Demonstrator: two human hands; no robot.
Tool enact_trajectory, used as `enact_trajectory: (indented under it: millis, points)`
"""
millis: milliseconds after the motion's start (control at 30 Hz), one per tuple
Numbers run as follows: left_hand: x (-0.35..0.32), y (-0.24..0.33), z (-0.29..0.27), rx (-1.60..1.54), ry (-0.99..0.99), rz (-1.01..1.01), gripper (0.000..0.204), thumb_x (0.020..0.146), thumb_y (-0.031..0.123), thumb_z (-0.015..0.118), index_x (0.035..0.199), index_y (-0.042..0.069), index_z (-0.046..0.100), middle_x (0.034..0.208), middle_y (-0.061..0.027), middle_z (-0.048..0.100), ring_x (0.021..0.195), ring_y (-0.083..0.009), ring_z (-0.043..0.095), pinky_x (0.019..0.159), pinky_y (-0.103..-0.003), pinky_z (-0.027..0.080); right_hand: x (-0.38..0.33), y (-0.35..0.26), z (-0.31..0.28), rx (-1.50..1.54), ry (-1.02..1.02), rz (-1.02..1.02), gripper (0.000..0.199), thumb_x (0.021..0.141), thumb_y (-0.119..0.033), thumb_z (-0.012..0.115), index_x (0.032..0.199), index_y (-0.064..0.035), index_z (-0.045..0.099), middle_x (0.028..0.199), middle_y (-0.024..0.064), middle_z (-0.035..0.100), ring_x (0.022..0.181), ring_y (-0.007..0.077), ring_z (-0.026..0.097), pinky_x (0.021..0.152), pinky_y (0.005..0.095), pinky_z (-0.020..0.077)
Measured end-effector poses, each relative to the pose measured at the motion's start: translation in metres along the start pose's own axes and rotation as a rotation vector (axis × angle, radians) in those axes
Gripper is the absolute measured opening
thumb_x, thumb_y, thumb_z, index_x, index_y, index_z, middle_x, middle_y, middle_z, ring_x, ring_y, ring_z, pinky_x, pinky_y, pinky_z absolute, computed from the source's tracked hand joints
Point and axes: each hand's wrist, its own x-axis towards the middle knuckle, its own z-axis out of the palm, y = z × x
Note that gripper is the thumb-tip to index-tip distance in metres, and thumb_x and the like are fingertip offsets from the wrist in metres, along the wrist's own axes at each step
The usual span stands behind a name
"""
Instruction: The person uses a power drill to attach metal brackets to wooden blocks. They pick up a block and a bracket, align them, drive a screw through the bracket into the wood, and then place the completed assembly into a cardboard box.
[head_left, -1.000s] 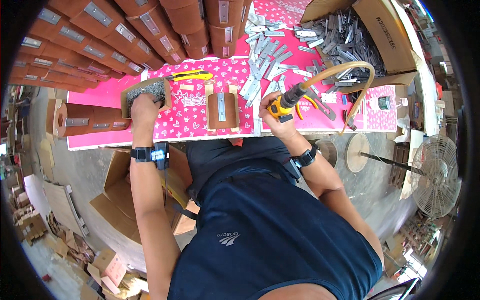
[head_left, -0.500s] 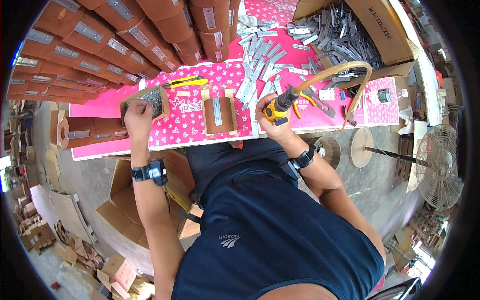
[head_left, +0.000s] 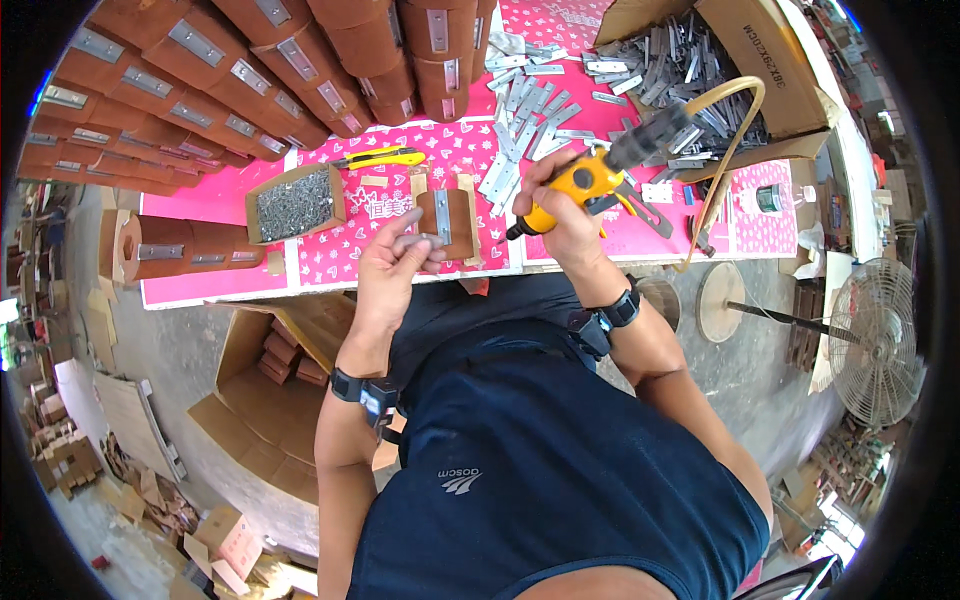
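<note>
My right hand (head_left: 568, 215) is wrapped round a yellow and black power screwdriver (head_left: 590, 178), whose narrow tip points left and down. A tan hose (head_left: 752, 95) runs from its back end. My left hand (head_left: 385, 270) has thumb and fingers drawn together at the near left edge of a brown curved block (head_left: 461, 225); what they pinch is too small to make out. A silver metal strip (head_left: 442, 215) with holes lies upright along the block. Left of this hand stands a small open carton (head_left: 339, 200) filled with small grey screws (head_left: 293, 205).
Brown cylinders (head_left: 195, 45) with metal strips are stacked at the far left. Another cylinder (head_left: 190, 245) lies near the front edge. Loose strips (head_left: 530, 115) and a large carton (head_left: 755, 55) of them lie beyond. A yellow cutter (head_left: 385, 157) rests behind the block.
My left hand has left the screw carton and moved right to the block. My right hand has turned the screwdriver so its tip points left, toward the block.
</note>
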Motion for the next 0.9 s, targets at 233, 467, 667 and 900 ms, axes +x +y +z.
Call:
enact_trajectory:
  millis: [233,467,667,900]
  points:
    - [-0.008,-0.013,0.013,0.123,-0.015,-0.004,0.022,0.1,0.003,0.063,0.121,-0.003,0.068,0.102,-0.0115,0.076,0.086,-0.0159,0.073,0.075,-0.026,0.058,0.016,-0.014,0.041,0.233,-0.115,0.037,0.019,0.078,0.001,0.065,0.097,-0.0014,0.059,0.081,0.011,0.064,0.065,0.0226,0.068,0.061,0.0356,0.0561]
    - [-0.012,-0.016,0.019,0.494,0.095,0.241,0.013,0.095,0.005,0.071,0.107,0.002,0.076,0.093,-0.0065,0.076,0.079,-0.0109,0.068,0.071,-0.026,0.052,0.015,-0.011,0.047,0.114,-0.207,0.049,0.02,0.08,-0.003,0.059,0.099,-0.002,0.055,0.082,0.0117,0.061,0.068,0.0228,0.065,0.067,0.0393,0.056]
    - [-0.012,-0.006,0.022,0.606,0.089,0.297,0.015,0.092,0.006,0.072,0.106,0.002,0.075,0.09,-0.0099,0.074,0.078,-0.0164,0.068,0.071,-0.029,0.052,0.018,-0.008,0.048,0.136,-0.233,0.047,0.02,0.08,-0.003,0.059,0.1,-0.0022,0.054,0.082,0.011,0.062,0.069,0.0221,0.066,0.068,0.0381,0.0564]
    - [-0.011,-0.002,0.025,0.686,0.097,0.334,0.01,0.092,0.005,0.072,0.101,0.002,0.075,0.087,-0.0103,0.071,0.073,-0.018,0.066,0.066,-0.029,0.051,0.017,-0.005,0.047,0.044,-0.26,0.053,0.019,0.081,-0.003,0.059,0.1,-0.0027,0.054,0.084,0.0107,0.062,0.07,0.0199,0.065,0.069,0.0361,0.0557]
